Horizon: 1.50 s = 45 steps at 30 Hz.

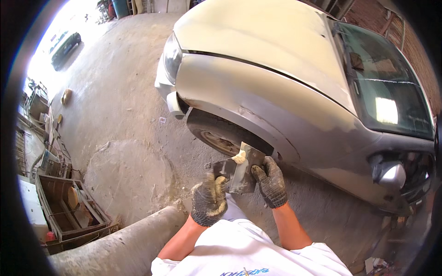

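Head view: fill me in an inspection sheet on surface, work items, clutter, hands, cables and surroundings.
Surface: dusty concrete floor, with a paler rounded patch left of the person.
Work items: dark flat blade and grey flat plate, overlapping, with pale paste near the plate's upper left edge; car with patchy pale and grey panels.
Clutter: wooden frame and mixed items along the left; small scrap near the front wheel.
Hands: both gloved; left hand holds the blade, right hand the plate.
Cables: none certain.
Surroundings: thick grey cylinder lower left; another vehicle beyond.
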### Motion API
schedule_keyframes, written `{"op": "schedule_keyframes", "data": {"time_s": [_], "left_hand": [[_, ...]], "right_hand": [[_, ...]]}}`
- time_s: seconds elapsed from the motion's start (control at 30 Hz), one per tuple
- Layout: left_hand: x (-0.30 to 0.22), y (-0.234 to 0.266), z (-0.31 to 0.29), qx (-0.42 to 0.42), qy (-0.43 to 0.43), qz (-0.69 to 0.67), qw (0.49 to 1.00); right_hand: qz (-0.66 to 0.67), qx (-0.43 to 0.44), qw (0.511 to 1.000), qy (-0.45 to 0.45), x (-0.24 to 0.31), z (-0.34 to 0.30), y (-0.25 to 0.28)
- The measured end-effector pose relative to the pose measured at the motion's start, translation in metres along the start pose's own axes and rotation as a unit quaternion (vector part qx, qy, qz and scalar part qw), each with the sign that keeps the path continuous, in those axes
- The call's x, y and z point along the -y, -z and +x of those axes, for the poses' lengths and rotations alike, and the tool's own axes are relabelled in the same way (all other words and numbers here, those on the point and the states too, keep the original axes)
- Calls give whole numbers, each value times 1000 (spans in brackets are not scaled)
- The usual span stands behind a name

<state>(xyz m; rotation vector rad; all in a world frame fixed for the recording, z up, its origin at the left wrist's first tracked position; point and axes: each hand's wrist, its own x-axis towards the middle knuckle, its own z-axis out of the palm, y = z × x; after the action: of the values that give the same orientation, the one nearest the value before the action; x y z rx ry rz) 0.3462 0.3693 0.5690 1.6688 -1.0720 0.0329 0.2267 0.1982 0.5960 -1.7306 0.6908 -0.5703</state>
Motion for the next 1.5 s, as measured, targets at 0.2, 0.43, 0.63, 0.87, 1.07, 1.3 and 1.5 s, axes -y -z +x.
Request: {"op": "schedule_keyframes", "data": {"time_s": [0.2, 0.43, 0.63, 0.87, 1.07, 1.3, 1.5], "left_hand": [[71, 40, 95, 146, 76, 78, 983], [135, 84, 124, 133, 138, 129, 973], [210, 135, 121, 50, 75, 188, 978], [318, 204, 154, 84, 81, 28, 993], [417, 273, 274, 162, 256, -231, 924], [442, 238, 425, 79, 105, -316, 939], [398, 134, 499, 118, 58, -422, 897]], "right_hand": [[-3, 85, 996, -31, -18, 136, -77], [283, 37, 955, -84, -14, 209, -103], [316, 19, 944, -89, 4, 227, -78], [299, -96, 946, -82, -1, 207, -126], [377, -272, 882, -79, -5, 183, -226], [395, -380, 830, -106, -13, 149, -290], [367, -386, 846, -32, -27, 145, -276]]}}
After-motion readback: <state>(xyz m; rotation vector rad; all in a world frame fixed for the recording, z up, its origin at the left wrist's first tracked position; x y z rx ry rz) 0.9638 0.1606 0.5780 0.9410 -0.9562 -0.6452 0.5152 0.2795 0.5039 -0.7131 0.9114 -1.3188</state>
